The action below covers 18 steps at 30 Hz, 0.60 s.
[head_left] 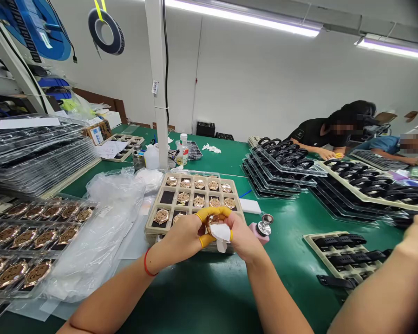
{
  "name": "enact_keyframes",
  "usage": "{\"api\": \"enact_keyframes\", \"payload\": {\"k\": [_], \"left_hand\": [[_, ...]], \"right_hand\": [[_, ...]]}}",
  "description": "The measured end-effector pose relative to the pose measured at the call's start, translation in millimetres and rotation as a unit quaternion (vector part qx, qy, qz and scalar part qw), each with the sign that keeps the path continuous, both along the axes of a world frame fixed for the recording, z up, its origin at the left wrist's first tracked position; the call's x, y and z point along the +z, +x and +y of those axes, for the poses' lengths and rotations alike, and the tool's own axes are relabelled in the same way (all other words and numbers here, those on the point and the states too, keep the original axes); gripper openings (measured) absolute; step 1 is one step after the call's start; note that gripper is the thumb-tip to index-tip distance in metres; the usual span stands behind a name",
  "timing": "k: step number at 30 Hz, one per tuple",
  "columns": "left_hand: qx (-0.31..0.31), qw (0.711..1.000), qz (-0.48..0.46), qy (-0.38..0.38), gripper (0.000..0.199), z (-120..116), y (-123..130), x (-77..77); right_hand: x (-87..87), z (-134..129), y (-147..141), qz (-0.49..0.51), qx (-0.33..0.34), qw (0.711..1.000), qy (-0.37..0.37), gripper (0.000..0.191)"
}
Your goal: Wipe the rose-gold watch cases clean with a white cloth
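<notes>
My left hand (183, 237), with yellow finger cots on its fingertips and a red string at the wrist, grips a rose-gold watch case (210, 224) by its edge. Over the same piece, my right hand (244, 235) pinches a white wipe (220, 234), which lies against the case and hangs down below it. Yellow cots cover fingertips of this hand too. Both hands are just above the near edge of a beige compartment tray (148, 223). Similar watch cases (199, 201) sit in most of its visible pockets; my fingers hide part of the front row.
A pink pump bottle (261, 230) stands right of the tray, beside a white block (250, 206). Clear trays of watch cases (45, 237) and plastic bags (87, 246) lie left. Stacked trays of black straps (282, 169) stand right. A co-worker's arm (386, 287) reaches in at the right foreground.
</notes>
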<state>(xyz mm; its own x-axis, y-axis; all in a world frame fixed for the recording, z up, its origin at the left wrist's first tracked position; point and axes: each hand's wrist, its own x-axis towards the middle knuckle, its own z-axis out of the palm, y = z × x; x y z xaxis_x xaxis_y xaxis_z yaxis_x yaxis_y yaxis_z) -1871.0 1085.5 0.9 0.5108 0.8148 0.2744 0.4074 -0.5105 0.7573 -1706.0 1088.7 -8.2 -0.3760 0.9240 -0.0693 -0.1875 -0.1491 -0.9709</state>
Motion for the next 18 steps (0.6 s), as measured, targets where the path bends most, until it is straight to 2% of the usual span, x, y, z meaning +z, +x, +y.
{"api": "enact_keyframes", "payload": {"k": [2, 4, 6, 8, 10, 12, 15, 17, 18], "left_hand": [[-0.002, 0.999, 0.041, 0.029, 0.025, 1.0, 1.1, -4.4], [0.019, 0.993, 0.089, 0.072, 0.01, 2.9, 3.1, -12.3], [0.041, 0.985, 0.123, 0.114, 0.01, 4.1, 5.7, -19.9], [0.04, 0.988, 0.098, 0.111, 0.009, 3.6, 8.5, -23.4], [0.004, 0.999, 0.005, 0.037, 0.016, 1.9, 10.9, -21.2], [-0.054, 0.989, -0.117, -0.079, 0.031, 0.9, 11.4, -15.2], [-0.136, 0.933, -0.217, -0.254, 0.05, 4.9, 3.2, -4.8], [-0.18, 0.899, -0.213, -0.336, 0.06, 12.9, -10.2, 0.4], [-0.184, 0.894, -0.206, -0.353, 0.062, 18.6, -19.0, 2.2]], "right_hand": [[1.6, -1.2, -0.3, -0.031, 0.0, 1.0, 0.0, 0.035], [2.5, -2.9, -2.1, -0.06, -0.039, 0.997, 0.017, 0.028], [2.0, -4.4, -4.6, -0.077, -0.079, 0.993, 0.038, 0.027], [0.1, -5.1, -5.7, -0.084, -0.104, 0.99, 0.054, 0.029], [-2.8, -5.0, -4.4, -0.069, -0.113, 0.989, 0.062, 0.032], [-6.2, -4.5, -1.5, -0.051, -0.108, 0.991, 0.068, 0.037], [-12.0, -4.5, 2.7, -0.042, -0.076, 0.994, 0.066, 0.043], [-15.8, -4.5, 4.5, -0.052, -0.055, 0.995, 0.066, 0.044], [-17.4, -4.1, 5.2, -0.054, -0.051, 0.995, 0.066, 0.044]]}}
